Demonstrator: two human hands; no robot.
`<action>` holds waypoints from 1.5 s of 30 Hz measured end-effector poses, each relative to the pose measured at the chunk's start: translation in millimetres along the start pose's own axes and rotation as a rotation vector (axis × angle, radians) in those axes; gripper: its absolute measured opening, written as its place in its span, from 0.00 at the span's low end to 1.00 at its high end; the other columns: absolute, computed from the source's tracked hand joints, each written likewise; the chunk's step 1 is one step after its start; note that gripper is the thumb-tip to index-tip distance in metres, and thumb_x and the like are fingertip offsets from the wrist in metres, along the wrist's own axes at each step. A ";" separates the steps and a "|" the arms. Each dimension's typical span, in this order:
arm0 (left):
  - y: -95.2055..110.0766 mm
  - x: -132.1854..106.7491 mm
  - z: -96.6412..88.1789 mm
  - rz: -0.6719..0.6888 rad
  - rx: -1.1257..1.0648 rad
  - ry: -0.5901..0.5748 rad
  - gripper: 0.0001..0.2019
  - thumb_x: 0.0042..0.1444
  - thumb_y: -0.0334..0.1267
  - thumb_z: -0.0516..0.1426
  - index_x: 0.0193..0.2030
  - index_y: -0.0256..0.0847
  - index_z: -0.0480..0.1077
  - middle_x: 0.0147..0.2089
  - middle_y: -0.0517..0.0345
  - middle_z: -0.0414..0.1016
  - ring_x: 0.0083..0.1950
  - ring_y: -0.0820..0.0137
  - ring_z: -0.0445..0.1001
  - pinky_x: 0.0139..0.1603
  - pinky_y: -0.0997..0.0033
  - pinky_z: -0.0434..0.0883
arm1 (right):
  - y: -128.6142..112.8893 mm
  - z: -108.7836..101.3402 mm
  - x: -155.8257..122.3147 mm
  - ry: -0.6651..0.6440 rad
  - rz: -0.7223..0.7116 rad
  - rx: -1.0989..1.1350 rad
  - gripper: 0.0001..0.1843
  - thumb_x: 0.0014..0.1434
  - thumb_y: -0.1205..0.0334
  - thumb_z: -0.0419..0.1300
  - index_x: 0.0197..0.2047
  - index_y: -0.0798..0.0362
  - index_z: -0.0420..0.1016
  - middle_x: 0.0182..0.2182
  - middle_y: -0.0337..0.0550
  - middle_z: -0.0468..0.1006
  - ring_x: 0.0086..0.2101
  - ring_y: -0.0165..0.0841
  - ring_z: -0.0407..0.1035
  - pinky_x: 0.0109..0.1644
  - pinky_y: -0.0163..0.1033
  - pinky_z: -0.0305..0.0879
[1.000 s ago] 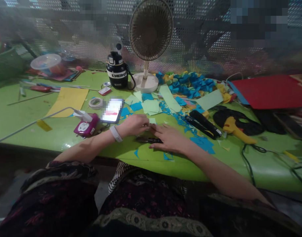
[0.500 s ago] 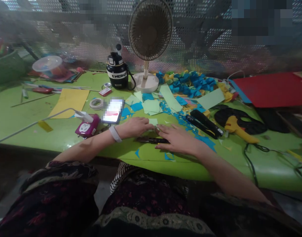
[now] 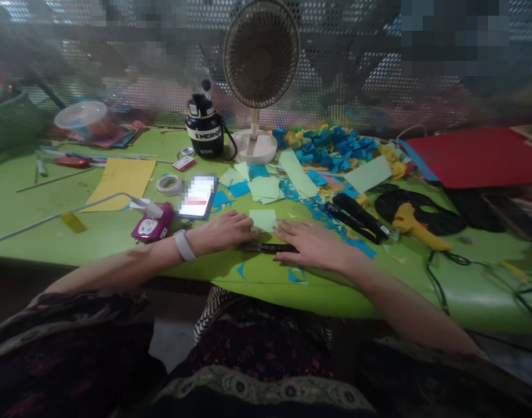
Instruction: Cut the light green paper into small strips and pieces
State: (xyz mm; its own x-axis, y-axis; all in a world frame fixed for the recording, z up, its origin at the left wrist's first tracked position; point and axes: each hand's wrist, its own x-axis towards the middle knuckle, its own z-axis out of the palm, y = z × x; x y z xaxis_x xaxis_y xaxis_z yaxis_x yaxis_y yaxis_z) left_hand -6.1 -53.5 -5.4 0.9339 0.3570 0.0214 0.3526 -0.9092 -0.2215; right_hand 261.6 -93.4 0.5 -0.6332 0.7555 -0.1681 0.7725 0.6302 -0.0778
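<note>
A small pale green paper piece (image 3: 262,219) lies on the table between my two hands. My left hand (image 3: 229,230) is at its left edge, fingers curled together and closed on the paper's side. At the right edge, my right hand (image 3: 312,242) lies flat with its fingers stretched out, the fingertips touching the paper. Just below the paper is a slim dark tool (image 3: 266,248), partly covered by my right thumb; its kind cannot be made out. A stack of pale green paper pieces (image 3: 266,189) sits beyond the hands.
A phone (image 3: 198,196), tape roll (image 3: 168,184) and purple plug adapter (image 3: 151,225) are left. A black stapler (image 3: 357,217) and yellow glue gun (image 3: 418,226) lie right. Behind stand a fan (image 3: 261,55), a black bottle (image 3: 205,130) and blue paper shapes (image 3: 340,145).
My left hand has shifted left and slightly down, uncovering more of the pale green paper between the hands. My right hand has stayed nearly in place.
</note>
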 end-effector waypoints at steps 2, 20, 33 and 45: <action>-1.1 -7.3 -0.8 -0.011 -0.002 -0.010 0.17 0.67 0.32 0.51 0.61 0.46 0.66 0.48 0.51 0.74 0.46 0.64 0.69 0.44 0.64 0.62 | 1.0 -1.9 -1.2 -0.009 0.001 -0.003 0.43 0.63 0.31 0.48 0.68 0.56 0.64 0.68 0.56 0.60 0.66 0.51 0.57 0.68 0.55 0.55; -2.7 -16.2 1.4 0.056 -0.225 0.027 0.17 0.66 0.27 0.50 0.59 0.39 0.69 0.65 0.46 0.70 0.63 0.63 0.71 0.58 0.63 0.68 | 9.3 -29.3 81.9 -0.302 0.334 0.703 0.22 0.51 0.50 0.69 0.15 0.53 0.69 0.16 0.39 0.75 0.22 0.31 0.72 0.29 0.33 0.67; 0.4 -13.3 -1.4 0.060 -0.178 -0.003 0.18 0.64 0.26 0.51 0.59 0.40 0.69 0.64 0.47 0.71 0.64 0.64 0.70 0.59 0.64 0.68 | 12.4 -33.6 90.4 -0.414 0.293 0.651 0.27 0.38 0.39 0.74 0.15 0.52 0.69 0.15 0.38 0.73 0.23 0.32 0.71 0.32 0.35 0.69; -0.9 -13.0 1.4 0.011 -0.307 0.071 0.20 0.60 0.26 0.52 0.57 0.41 0.70 0.61 0.47 0.74 0.58 0.63 0.75 0.56 0.61 0.70 | 58.5 -35.2 31.5 -0.340 0.428 0.645 0.27 0.43 0.36 0.69 0.17 0.51 0.68 0.19 0.41 0.75 0.25 0.33 0.71 0.32 0.38 0.64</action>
State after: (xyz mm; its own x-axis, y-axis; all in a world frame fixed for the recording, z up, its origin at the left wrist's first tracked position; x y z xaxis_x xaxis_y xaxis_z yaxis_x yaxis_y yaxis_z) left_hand -18.6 -57.0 -6.9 0.9357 0.3408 0.0908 0.3340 -0.9390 0.0821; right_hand 285.2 -26.5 25.2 -0.3112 0.7459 -0.5889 0.8833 -0.0017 -0.4689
